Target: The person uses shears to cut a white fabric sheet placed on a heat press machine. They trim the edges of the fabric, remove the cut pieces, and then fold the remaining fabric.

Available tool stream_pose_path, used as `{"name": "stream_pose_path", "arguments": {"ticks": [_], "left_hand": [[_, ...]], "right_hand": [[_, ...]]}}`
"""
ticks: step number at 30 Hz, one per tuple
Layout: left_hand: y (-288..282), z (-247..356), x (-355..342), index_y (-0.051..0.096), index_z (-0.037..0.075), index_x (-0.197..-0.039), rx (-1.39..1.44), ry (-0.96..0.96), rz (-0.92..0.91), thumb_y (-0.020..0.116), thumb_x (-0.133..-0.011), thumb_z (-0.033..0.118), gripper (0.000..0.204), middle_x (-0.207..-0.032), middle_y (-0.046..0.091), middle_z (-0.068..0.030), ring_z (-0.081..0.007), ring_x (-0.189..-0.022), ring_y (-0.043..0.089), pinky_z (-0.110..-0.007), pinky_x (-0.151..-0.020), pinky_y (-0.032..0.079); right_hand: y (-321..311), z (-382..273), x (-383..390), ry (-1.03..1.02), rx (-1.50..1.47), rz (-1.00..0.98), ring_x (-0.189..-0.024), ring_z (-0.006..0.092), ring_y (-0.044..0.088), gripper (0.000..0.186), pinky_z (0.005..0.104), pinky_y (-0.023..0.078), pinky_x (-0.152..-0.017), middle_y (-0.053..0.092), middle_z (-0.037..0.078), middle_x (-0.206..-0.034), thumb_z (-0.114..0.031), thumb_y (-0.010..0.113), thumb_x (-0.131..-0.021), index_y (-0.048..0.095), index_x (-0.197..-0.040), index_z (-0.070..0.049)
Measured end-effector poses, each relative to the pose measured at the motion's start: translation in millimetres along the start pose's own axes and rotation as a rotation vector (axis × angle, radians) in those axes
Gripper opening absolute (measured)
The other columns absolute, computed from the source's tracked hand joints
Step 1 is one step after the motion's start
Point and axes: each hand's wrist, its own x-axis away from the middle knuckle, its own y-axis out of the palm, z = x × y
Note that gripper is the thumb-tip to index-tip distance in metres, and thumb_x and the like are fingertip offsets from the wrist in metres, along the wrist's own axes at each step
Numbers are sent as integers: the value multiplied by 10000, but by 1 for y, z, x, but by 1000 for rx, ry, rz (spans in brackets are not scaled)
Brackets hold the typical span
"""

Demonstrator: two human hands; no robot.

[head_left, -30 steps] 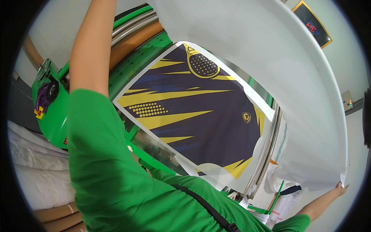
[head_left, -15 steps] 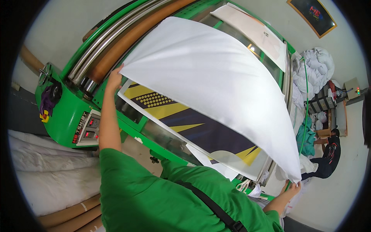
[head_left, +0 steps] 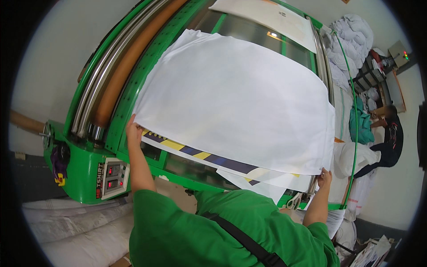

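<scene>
A large white fabric sheet [head_left: 240,102] lies spread over the bed of a green roller machine [head_left: 129,104]. My left hand [head_left: 133,130] pinches its near left corner, and my right hand [head_left: 325,176] grips its near right corner. Beneath the fabric is a printed paper [head_left: 202,155] with yellow and dark stripes; only its near strip shows, the rest being covered. Another white paper [head_left: 262,189] pokes out below it, close to my green shirt.
Long rollers [head_left: 120,71] run along the machine's left side, above a control panel [head_left: 114,178]. Another printed sheet [head_left: 267,20] lies at the far end. White scissors [head_left: 294,201] sit at the near right edge. A person [head_left: 391,133] bends over white bundles at right.
The raised, billowing fabric has come down nearly flat and now covers most of the printed paper. Both hands have lowered toward the near edge, still holding the corners.
</scene>
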Motion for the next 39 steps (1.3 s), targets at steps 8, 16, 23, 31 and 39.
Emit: {"name": "stream_pose_path", "arguments": {"ticks": [8,16,23,31,39], "left_hand": [[-26,-11,5,581,-17,-1349,-30,94,50,600,-936,48,418,-1366,583,-170,-318,-1244,578,-489,-1013,509],[-47,-9,-7,545,-39,-1373,-124,60,290,504,-956,97,440,-1382,542,-231,-390,-1239,566,-567,-1000,510],[-45,-4,-23,617,-78,-1036,-319,-15,393,676,-944,161,263,-929,681,-198,-287,-738,684,-437,-643,587],[-52,-1,-33,606,-43,-914,-187,-56,364,737,-930,167,249,-719,652,-144,-200,-511,604,-367,-461,520],[-61,-3,-27,566,-15,-1162,60,-121,441,587,-922,192,318,-1176,633,-184,-309,-1007,645,-478,-828,568]], "right_hand": [[-4,-24,86,163,-490,-129,-1246,341,532,503,515,443,-1079,543,181,-1358,-58,534,-937,486,-1438,-75],[41,-6,167,78,-298,-102,-1201,312,562,803,458,487,-1024,556,184,-1347,-52,769,-840,327,-1511,-65],[27,-22,178,-320,579,104,-989,285,669,781,391,580,-745,578,247,-1271,-98,813,-757,431,-1435,-29],[39,-29,209,-83,303,-43,-1005,321,655,701,469,607,-752,551,243,-1257,-64,718,-841,387,-1459,-90],[26,-6,208,149,-122,-81,-1261,449,475,657,664,515,-914,355,242,-1477,-62,440,-920,292,-1550,-176]]}}
